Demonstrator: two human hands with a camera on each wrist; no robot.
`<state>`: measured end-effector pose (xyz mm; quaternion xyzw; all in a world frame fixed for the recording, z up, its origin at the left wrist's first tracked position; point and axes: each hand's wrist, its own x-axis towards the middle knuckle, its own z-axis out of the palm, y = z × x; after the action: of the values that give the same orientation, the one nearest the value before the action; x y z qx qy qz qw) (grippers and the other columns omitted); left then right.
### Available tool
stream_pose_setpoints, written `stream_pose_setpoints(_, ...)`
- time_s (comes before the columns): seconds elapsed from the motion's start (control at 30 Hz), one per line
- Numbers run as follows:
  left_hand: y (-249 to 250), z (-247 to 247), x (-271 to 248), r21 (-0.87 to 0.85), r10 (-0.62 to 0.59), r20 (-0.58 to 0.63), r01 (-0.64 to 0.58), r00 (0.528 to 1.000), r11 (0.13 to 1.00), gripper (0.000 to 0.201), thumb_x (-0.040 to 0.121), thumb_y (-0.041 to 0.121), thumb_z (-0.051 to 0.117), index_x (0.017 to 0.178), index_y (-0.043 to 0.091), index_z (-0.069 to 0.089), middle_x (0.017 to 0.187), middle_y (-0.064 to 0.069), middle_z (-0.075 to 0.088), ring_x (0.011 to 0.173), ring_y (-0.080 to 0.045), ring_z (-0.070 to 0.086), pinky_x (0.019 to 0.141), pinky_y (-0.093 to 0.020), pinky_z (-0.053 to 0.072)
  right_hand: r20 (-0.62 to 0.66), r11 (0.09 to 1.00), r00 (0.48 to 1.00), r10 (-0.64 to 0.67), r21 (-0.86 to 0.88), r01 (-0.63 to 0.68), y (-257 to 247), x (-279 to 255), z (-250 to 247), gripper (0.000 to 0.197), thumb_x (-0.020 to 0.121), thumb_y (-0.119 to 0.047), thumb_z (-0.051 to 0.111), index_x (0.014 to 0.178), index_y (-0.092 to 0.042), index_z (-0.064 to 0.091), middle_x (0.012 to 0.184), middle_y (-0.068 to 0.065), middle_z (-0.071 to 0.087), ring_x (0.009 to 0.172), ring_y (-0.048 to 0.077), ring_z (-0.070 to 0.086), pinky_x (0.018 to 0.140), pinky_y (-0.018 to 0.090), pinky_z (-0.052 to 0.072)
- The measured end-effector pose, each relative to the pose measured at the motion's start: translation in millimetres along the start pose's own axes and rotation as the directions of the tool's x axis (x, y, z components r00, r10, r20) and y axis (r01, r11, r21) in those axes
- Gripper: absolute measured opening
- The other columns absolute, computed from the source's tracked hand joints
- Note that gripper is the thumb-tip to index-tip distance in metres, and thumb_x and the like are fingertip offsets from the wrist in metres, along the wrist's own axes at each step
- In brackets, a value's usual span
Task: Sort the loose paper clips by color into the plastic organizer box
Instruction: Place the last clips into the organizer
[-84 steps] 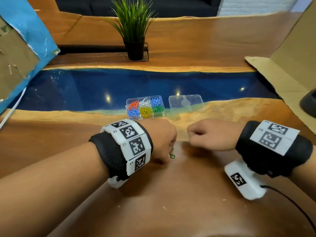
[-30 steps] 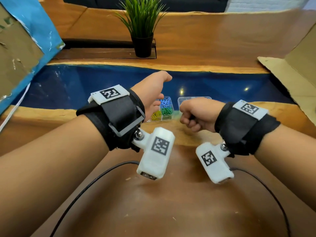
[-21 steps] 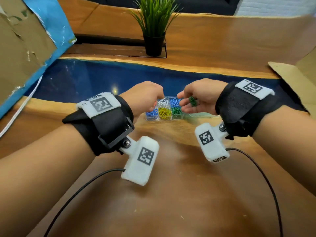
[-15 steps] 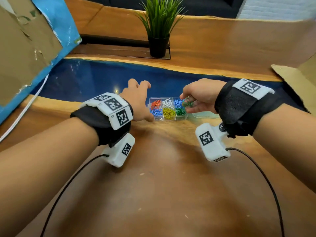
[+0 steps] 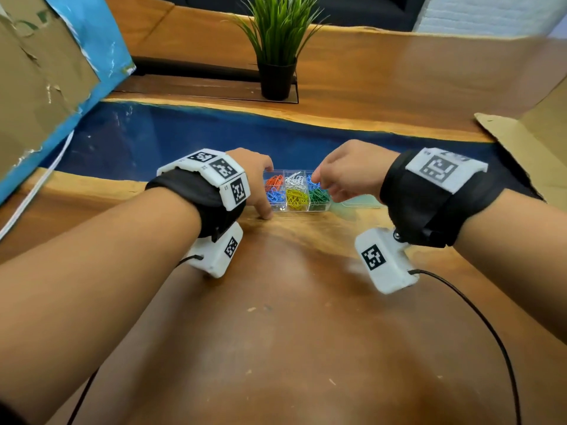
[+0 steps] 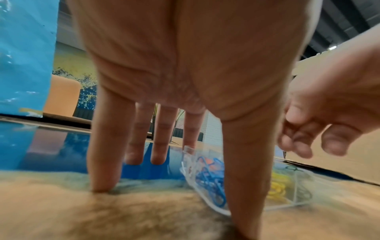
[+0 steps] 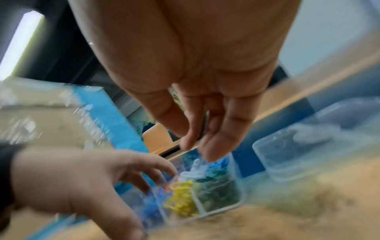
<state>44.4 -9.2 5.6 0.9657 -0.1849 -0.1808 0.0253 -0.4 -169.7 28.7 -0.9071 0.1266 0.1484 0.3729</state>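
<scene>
The green paper clips are gone from the right hand [image 5: 346,171], which now hangs relaxed and empty over the box [image 5: 297,191] on the worktop [image 5: 306,332], while the left hand [image 5: 256,179] braces its straight fingers [image 6: 102,146] beside the box.

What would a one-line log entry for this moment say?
left hand: fingertips steadying organizer box | right hand: open above green clips | lid: off

Wooden table [image 5: 306,348] with blue resin strip [image 5: 190,133]; potted plant [image 5: 277,41] behind.
</scene>
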Motion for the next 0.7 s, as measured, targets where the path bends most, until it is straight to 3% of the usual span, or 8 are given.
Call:
stream_pose_setpoints(0.13, -1.4, 1.6, 2.4, 0.003, 0.002, -0.012, -0.002, 1.0, 1.0, 0.088, 0.065, 0.046, 0.08, 0.14, 0.024, 0.039, 0.131, -0.003, 0.055, 0.117, -0.025, 0.053, 0.079, -0.029, 0.039, 0.052, 0.894, 0.991, -0.126, -0.426, 0.136, 4.2, 0.1, 8.6, 0.03, 0.091, -0.02, 0.049, 0.1, -0.002, 0.071, 0.098, 0.013, 0.072, 0.083, 0.025, 0.065, 0.075, 0.03, 0.054)
stream_pose_setpoints(0.23, -3.9, 4.0, 4.4, -0.009, 0.004, -0.019, -0.004, 1.0, 1.0, 0.088, 0.064, 0.046, 0.081, 0.139, 0.024, 0.039, 0.128, -0.002, 0.056, 0.114, -0.024, 0.054, 0.078, -0.029, 0.04, 0.03, 0.892, 0.983, -0.181, -0.417, 0.177, 2.8, 2.5, 0.4, 0.024, 0.091, -0.022, 0.054, 0.093, -0.006, 0.072, 0.071, -0.001, 0.06, 0.061, 0.011, 0.052, 0.055, 0.021, 0.042)
stream_pose_setpoints(0.3, -5.6, 5.1, 5.7, -0.032, -0.001, -0.021, 0.0, 1.0, 0.999, 0.089, 0.063, 0.046, 0.082, 0.138, 0.024, 0.04, 0.124, -0.002, 0.058, 0.11, -0.023, 0.055, 0.076, -0.029, 0.041, -0.021, 0.907, 0.977, -0.213, -0.376, 0.189, 8.5, 8.2, -12.9, 0.018, 0.089, -0.019, 0.055, 0.094, -0.018, 0.073, 0.071, -0.01, 0.057, 0.06, 0.005, 0.048, 0.054, 0.018, 0.037)
stream_pose_setpoints(0.4, -7.9, 5.3, 7.5, -0.051, -0.012, -0.021, 0.011, 1.0, 0.999, 0.089, 0.06, 0.045, 0.084, 0.135, 0.023, 0.042, 0.12, -0.001, 0.059, 0.106, -0.021, 0.056, 0.074, -0.029, 0.041, 0.017, 0.809, 0.988, -0.154, -0.572, 0.136, 29.0, 21.6, -31.3, 0.032, 0.083, -0.014, 0.06, 0.113, -0.023, 0.062, 0.102, -0.003, 0.061, 0.087, 0.018, 0.056, 0.07, 0.025, 0.044)
stream_pose_setpoints(0.47, -9.2, 5.0, 8.9, -0.058, -0.019, -0.021, 0.018, 1.0, 0.998, 0.087, 0.06, 0.045, 0.084, 0.133, 0.023, 0.043, 0.121, 0.0, 0.058, 0.105, -0.02, 0.055, 0.074, -0.029, 0.041, 0.048, 0.652, 0.998, -0.028, -0.756, 0.055, 47.6, 30.4, -41.4, 0.062, 0.078, -0.019, 0.067, 0.135, -0.025, 0.043, 0.128, 0.007, 0.047, 0.105, 0.027, 0.055, 0.083, 0.034, 0.048)
stream_pose_setpoints(0.5, -9.8, 4.7, 9.9, -0.059, -0.021, -0.018, 0.019, 1.0, 0.998, 0.086, 0.06, 0.045, 0.083, 0.133, 0.024, 0.043, 0.122, 0.0, 0.058, 0.106, -0.021, 0.055, 0.075, -0.028, 0.041, 0.055, 0.624, 0.998, 0.011, -0.781, 0.036, 53.9, 33.2, -45.8, 0.074, 0.075, -0.02, 0.07, 0.14, -0.027, 0.034, 0.134, 0.009, 0.041, 0.109, 0.029, 0.054, 0.086, 0.037, 0.049)
stream_pose_setpoints(0.57, -10.8, 4.7, 11.0, -0.062, -0.021, -0.013, 0.021, 1.0, 0.998, 0.084, 0.061, 0.045, 0.083, 0.132, 0.024, 0.044, 0.122, 0.0, 0.058, 0.107, -0.021, 0.055, 0.076, -0.028, 0.042, 0.097, 0.653, 0.995, 0.034, -0.756, 0.052, 60.0, 35.2, -52.8, 0.086, 0.072, -0.02, 0.073, 0.144, -0.03, 0.026, 0.137, 0.007, 0.035, 0.11, 0.029, 0.053, 0.09, 0.042, 0.049)
stream_pose_setpoints(0.7, -11.5, 4.9, 11.3, -0.065, -0.014, -0.017, 0.013, 1.0, 0.998, 0.083, 0.061, 0.047, 0.082, 0.132, 0.024, 0.045, 0.121, 0.0, 0.058, 0.107, -0.021, 0.055, 0.076, -0.028, 0.042, 0.151, 0.623, 0.988, 0.033, -0.776, 0.098, 65.6, 34.1, -53.8, 0.087, 0.07, -0.024, 0.075, 0.143, -0.031, 0.027, 0.134, 0.004, 0.033, 0.112, 0.027, 0.049, 0.093, 0.045, 0.047)
